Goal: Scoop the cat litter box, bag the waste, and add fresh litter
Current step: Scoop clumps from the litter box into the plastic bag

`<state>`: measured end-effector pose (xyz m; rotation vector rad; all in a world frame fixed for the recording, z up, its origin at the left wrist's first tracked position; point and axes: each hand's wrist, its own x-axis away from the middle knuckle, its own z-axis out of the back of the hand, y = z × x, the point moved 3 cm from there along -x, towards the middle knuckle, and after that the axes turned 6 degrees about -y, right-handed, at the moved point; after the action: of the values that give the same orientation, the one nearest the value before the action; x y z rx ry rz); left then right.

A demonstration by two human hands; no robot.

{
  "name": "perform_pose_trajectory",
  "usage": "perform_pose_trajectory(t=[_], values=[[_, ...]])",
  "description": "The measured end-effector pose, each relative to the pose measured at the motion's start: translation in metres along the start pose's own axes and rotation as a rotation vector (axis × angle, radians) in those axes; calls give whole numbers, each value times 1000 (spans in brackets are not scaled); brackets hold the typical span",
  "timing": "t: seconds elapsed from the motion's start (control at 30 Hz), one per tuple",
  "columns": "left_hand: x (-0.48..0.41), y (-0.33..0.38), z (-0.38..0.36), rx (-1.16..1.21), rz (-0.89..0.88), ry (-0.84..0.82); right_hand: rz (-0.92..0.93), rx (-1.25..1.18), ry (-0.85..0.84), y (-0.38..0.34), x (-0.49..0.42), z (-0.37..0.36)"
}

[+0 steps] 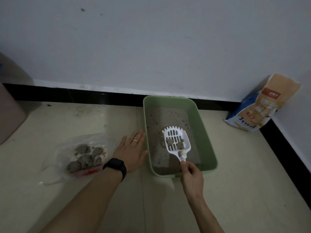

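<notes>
A pale wall [151,39] rises behind the litter box [202,137], and a cream tiled floor [84,207] carries the box and all around it. A black baseboard [84,95] runs along the foot of the wall, just behind the box's far end.

The litter box is a green rectangular tray. It stands on the floor with its far end close to the baseboard and holds a shallow layer of grey litter [161,118]. Far to the left of the box, at the edge of the view, is part of a beige bin [10,115]. Well to the right of the box, a blue and tan sack of cat litter [262,105] leans in the corner.

Left of the box, a clear plastic bag [55,158] lies open on the floor with a heap of grey waste clumps [84,157] in it.

The left hand [131,152] lies flat on the floor between that bag and the box, fingers straight and slightly spread. The thumb is right by the box's left wall; whether it touches cannot be told. The right hand [191,175], at the box's near end, pinches the tip of the handle of a white slotted scoop [175,140]. The scoop's head is over the litter inside the box.

A black watch [116,166] sits on the left wrist. A few grey clumps [170,141] rest in the scoop, and a pale lump clings to its handle. A ring [135,140] shows on one left finger.
</notes>
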<state>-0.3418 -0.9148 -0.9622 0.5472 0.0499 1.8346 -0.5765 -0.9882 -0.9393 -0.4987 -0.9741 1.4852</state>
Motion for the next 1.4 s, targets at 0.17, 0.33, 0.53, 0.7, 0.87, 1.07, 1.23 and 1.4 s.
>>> perform_pose_trajectory(t=[0.17,0.33,0.53,0.7,0.87,1.07,1.23,1.4], values=[[37,-84,35,-77,153,59,51,-56,-100,-28,12,-23],[98,-166,35,-53,311,-34,87,-62,-272,-58,35,-70],[137,-205,12,21,373,-95,138,165,-426,-81,64,-131],[138,-204,3,84,401,-171,477,825,-402,-97,76,-169],[135,-198,-3,51,375,-193,894,1122,-134,-105,80,-177],[134,-201,0,67,391,-187,882,1162,-139,-106,81,-165],[124,-196,10,58,401,-156,655,875,-164,-112,78,-134],[93,-168,26,99,362,-52,328,536,-167,-96,54,-67]])
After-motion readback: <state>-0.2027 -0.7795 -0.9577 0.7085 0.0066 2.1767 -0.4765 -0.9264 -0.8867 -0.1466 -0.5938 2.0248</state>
